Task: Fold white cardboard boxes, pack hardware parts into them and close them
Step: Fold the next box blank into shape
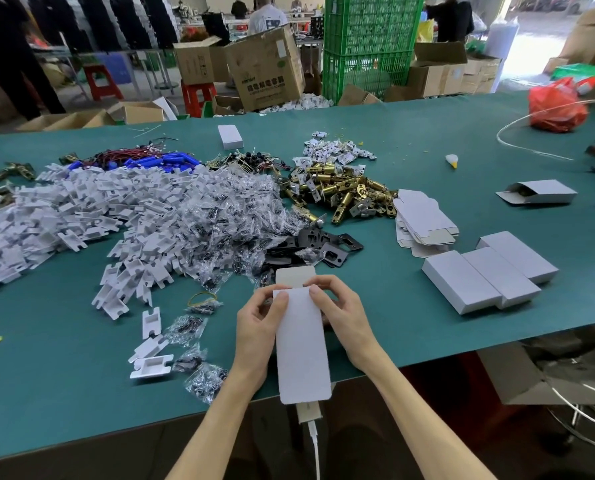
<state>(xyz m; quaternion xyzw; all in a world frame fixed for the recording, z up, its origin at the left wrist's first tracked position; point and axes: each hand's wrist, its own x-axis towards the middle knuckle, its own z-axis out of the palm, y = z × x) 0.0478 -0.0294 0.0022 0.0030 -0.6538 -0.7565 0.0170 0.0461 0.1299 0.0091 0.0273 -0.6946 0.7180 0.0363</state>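
I am holding the white cardboard box [303, 344] in both hands. My left hand [258, 327] is gripping its left side and my right hand [341, 313] its right side, both close to the far end, with my thumbs pressing on the top face. The box is hanging over the near edge of the desk [64, 375] with its long side pointing away from me. Its far flap [294, 275] is standing open just beyond my thumbs. I cannot tell whether anything is inside.

I am judging the box to be thin card: light, smooth enough to slip, stiff along its creases but easily dented in the middle of a panel. So I am keeping my grip at the side edges and going gently on the flap.

Just beyond the box the black plates [323, 244] are lying, and left of it loose bagged screws [195, 362] are crowding in. To the right of the box there is bare desk, then the closed boxes [486, 275]. Anything slipping from the near end of the box would likely be falling past the desk edge.
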